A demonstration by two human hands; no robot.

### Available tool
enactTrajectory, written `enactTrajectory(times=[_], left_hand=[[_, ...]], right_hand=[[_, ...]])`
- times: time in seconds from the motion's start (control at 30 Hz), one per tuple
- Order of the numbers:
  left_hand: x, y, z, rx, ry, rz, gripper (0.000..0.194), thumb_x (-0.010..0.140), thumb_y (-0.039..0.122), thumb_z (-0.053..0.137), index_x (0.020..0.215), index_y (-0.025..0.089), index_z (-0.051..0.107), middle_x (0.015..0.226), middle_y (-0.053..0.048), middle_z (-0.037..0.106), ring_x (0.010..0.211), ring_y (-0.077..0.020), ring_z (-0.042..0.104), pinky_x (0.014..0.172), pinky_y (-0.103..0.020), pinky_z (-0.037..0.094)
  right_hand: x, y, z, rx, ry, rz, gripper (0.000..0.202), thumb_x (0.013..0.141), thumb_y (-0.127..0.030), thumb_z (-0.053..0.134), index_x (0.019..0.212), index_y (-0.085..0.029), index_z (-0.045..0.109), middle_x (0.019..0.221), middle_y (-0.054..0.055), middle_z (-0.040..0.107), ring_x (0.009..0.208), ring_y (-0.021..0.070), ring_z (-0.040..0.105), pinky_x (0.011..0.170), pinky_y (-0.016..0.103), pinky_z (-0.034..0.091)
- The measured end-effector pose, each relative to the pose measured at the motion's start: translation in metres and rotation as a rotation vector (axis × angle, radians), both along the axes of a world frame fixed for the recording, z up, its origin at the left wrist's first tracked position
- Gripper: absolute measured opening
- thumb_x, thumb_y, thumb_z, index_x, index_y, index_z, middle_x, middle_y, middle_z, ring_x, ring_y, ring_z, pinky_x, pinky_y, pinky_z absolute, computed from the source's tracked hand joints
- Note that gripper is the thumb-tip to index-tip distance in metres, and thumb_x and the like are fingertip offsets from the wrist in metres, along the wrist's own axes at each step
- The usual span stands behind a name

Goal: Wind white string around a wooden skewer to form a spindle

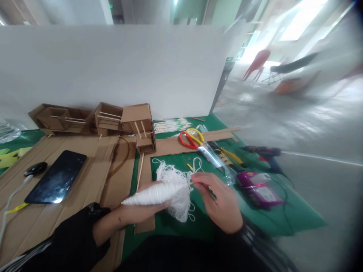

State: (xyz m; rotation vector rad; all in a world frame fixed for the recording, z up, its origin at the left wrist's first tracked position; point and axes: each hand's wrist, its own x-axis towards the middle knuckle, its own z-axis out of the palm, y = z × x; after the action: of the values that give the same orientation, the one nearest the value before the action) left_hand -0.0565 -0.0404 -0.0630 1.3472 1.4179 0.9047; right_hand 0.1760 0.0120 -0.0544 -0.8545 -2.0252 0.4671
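Note:
A thick spindle of white string (155, 194), wound round a thin wooden stick and tapering at both ends, lies slanted across my left hand (141, 212). That hand is closed under it, its fingers mostly hidden behind the winding. My right hand (221, 198) pinches the stick's right end (190, 183) between thumb and fingertips. Behind and below the spindle a loose tangle of white string (178, 209) is heaped on the green table (167, 155), with a few loops spreading to the right.
Red-and-yellow-handled scissors (208, 154), pliers (232, 155), a purple pack (259, 189) and a glue gun (269, 155) lie to the right. Cardboard boxes (137, 113) stand at the back before a white partition (119, 71). A phone (56, 177) rests on cardboard at left.

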Motion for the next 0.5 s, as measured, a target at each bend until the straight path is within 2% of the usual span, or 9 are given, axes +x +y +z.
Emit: enactTrajectory(times=[0.17,0.27,0.37,0.5], left_hand=[[0.0003,0.0070,-0.0021,-0.022,-0.156,-0.169,0.038,0.079,0.041,0.069,0.110,0.020,0.063,0.108,-0.007,0.067,0.103,-0.0268,0.062,0.095,-0.040,0.050],[0.0018,0.0097,-0.0015,0.065,-0.229,-0.164,0.035,0.082,0.035,0.068,0.111,0.020,0.056,0.107,-0.005,0.061,0.097,-0.0209,0.060,0.087,-0.033,0.052],[0.0021,0.0100,-0.0008,0.099,-0.274,-0.136,0.045,0.080,0.032,0.072,0.117,0.023,0.048,0.110,-0.005,0.054,0.090,-0.0170,0.058,0.077,-0.028,0.053],[-0.0006,0.0091,0.0030,0.036,-0.436,-0.175,0.071,0.077,0.038,0.074,0.133,0.028,0.030,0.109,-0.007,0.055,0.082,-0.0175,0.062,0.074,-0.033,0.054]], right_hand=[[0.0009,0.0022,0.0016,0.040,-0.045,-0.009,0.012,0.094,-0.012,0.048,0.093,-0.021,0.056,0.083,0.003,0.060,0.077,0.0156,0.057,0.069,0.028,0.046],[0.0016,0.0022,-0.0003,0.021,-0.046,0.007,0.011,0.095,-0.015,0.046,0.091,-0.020,0.055,0.081,0.003,0.058,0.074,0.0155,0.056,0.066,0.028,0.045],[0.0019,0.0023,-0.0018,0.001,-0.037,-0.012,0.013,0.096,-0.016,0.044,0.088,-0.021,0.054,0.079,0.003,0.057,0.072,0.0157,0.055,0.064,0.028,0.044],[0.0021,0.0029,-0.0016,-0.012,-0.038,-0.052,0.016,0.097,-0.020,0.042,0.086,-0.021,0.054,0.077,0.004,0.058,0.069,0.0168,0.056,0.061,0.029,0.044]])
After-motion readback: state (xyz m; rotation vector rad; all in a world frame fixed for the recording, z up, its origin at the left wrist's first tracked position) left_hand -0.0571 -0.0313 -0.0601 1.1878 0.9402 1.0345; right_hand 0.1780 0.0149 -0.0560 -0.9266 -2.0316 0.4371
